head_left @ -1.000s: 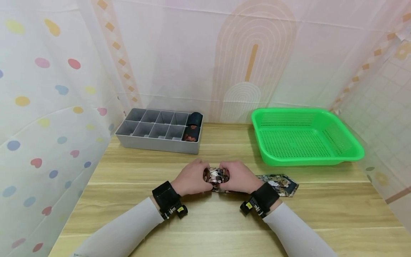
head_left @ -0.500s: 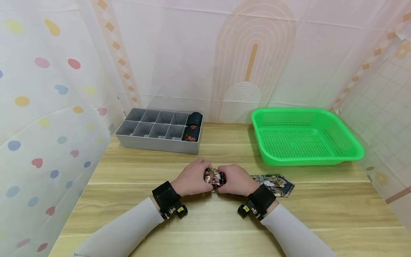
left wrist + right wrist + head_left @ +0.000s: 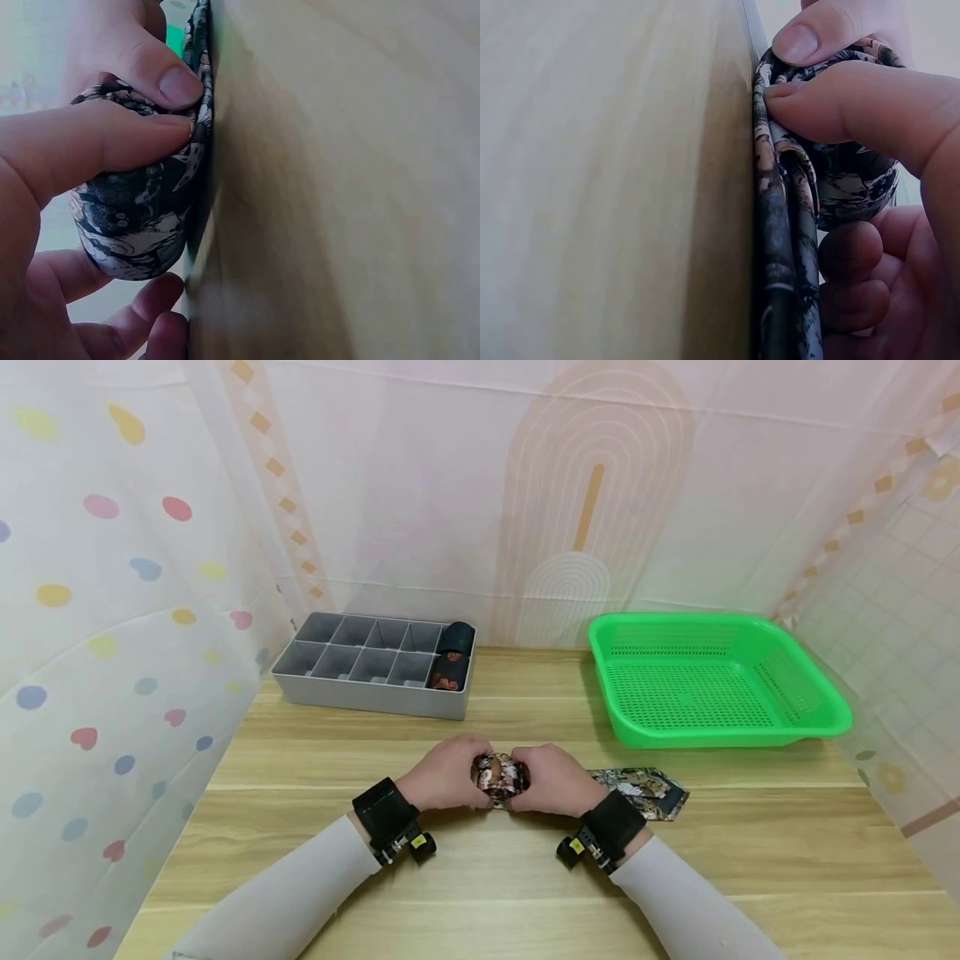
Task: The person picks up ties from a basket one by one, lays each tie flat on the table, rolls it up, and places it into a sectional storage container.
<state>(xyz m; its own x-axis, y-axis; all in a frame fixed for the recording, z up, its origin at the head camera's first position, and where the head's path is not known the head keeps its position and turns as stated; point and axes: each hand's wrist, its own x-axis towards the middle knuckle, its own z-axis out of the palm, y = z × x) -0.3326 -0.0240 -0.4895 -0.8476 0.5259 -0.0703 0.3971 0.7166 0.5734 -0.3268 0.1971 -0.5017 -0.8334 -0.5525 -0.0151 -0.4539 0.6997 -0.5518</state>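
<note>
A patterned necktie in black, brown and white lies on the table, its pointed end out to the right with a dark patch of lining showing. Its other part is a roll between both hands. My left hand grips the roll's left side, thumb near the table and fingers curled over the far side. From the right, my right hand holds the roll the same way. In the right wrist view the flat layers of the necktie run out from the roll along the tabletop. Both thumbs nearly meet.
At the back left stands a grey divided box. Its rightmost compartments hold a dark rolled tie and a dark one with orange flowers. A green plastic basket sits at the back right. Patterned curtains border the table.
The right hand has shifted slightly left, and the necktie's pointed end has drawn a little left with it. The left hand stays nearly in place.
</note>
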